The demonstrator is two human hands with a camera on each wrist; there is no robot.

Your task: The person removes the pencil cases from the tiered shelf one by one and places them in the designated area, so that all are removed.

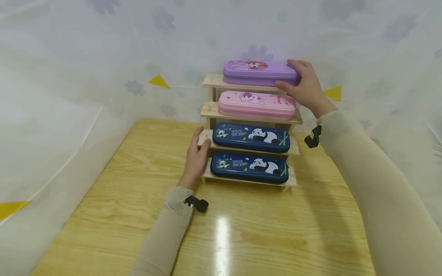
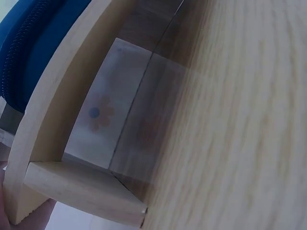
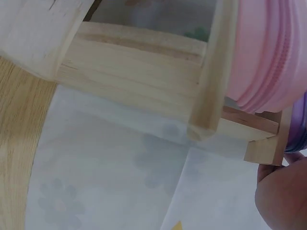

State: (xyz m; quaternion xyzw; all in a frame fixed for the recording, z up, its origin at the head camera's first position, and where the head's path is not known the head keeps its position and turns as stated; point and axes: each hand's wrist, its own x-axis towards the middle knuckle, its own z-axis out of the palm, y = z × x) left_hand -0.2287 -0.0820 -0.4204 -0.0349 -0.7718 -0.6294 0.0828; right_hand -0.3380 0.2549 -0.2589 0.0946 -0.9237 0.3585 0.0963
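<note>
A stepped wooden stand (image 1: 215, 79) carries a long zip-up pencil case on each shelf. On top lies a purple pencil case (image 1: 241, 73) with a cartoon girl. My right hand (image 1: 309, 86) grips its right end, thumb at the front and fingers over the top. Below sits a pink pencil case (image 1: 238, 107) with a rabbit. Two navy panda pencil cases, an upper one (image 1: 238, 140) and a lower one (image 1: 236, 170), fill the bottom shelves. My left hand (image 1: 196, 159) holds the stand's left end near the second-lowest shelf; the left wrist view barely shows its fingers.
The stand rests on a wood-grain table (image 1: 138, 184). Behind and at the sides hangs a pale flower-print sheet (image 1: 103, 57). Yellow triangles, one at the left (image 1: 159, 81) and one at the right (image 1: 333, 93), mark the sheet behind the stand.
</note>
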